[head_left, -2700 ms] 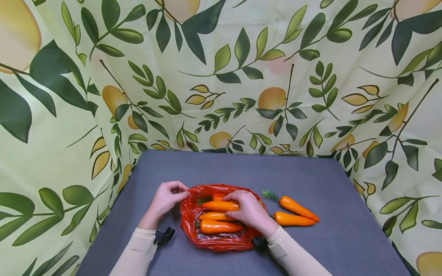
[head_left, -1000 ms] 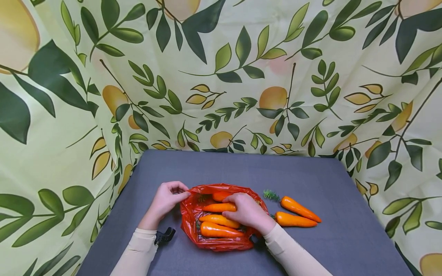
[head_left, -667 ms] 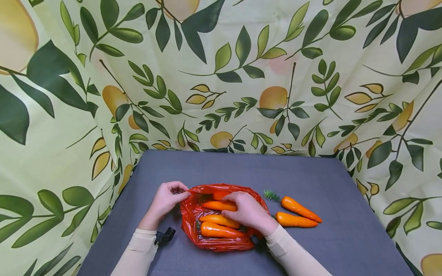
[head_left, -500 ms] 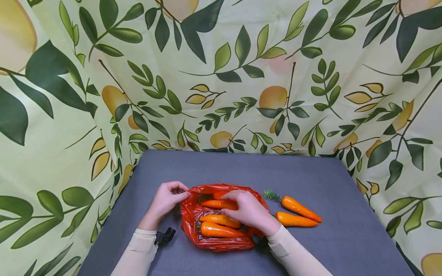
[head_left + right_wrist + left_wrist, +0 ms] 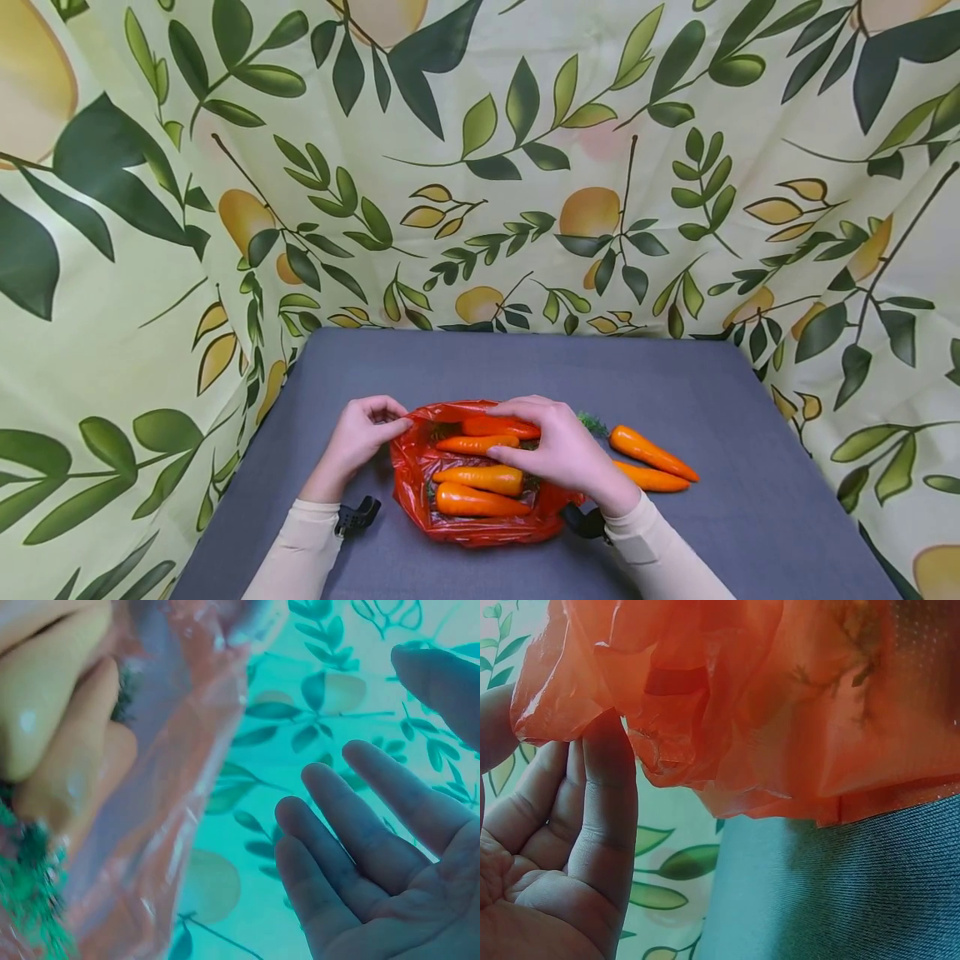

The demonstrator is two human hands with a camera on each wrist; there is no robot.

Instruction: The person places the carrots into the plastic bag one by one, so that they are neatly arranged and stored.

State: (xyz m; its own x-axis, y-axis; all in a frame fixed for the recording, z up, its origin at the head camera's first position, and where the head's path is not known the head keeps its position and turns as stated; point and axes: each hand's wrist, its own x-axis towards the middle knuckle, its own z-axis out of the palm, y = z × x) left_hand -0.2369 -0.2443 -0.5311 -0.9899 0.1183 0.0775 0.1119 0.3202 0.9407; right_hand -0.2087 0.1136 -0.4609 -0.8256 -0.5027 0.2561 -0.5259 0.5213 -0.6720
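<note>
A red plastic bag [image 5: 480, 533] lies with its mouth spread wide, and several orange carrots [image 5: 480, 500] with green tops rest inside. My left hand [image 5: 358, 442] pinches the bag's left rim between thumb and fingers; the left wrist view shows the thin plastic [image 5: 675, 750] hanging from those fingertips. Over the bag's right side is my right hand [image 5: 573, 446], its thumb and fingers spread apart with nothing between them. In the right wrist view that hand's palm shows, fingers extended, apart from the bag and carrots [image 5: 67, 750].
Two more carrots lie on the grey table [image 5: 525, 367] right of the bag: an upper carrot [image 5: 652, 452] and a lower carrot [image 5: 656, 479], partly behind my right hand. A cloth with a leaf and fruit print [image 5: 525, 208] surrounds the table at the back and sides.
My right hand has let go of a carrot inside the bag, lifted and moved right with its fingers spreading. The left hand stays at the bag's rim.
</note>
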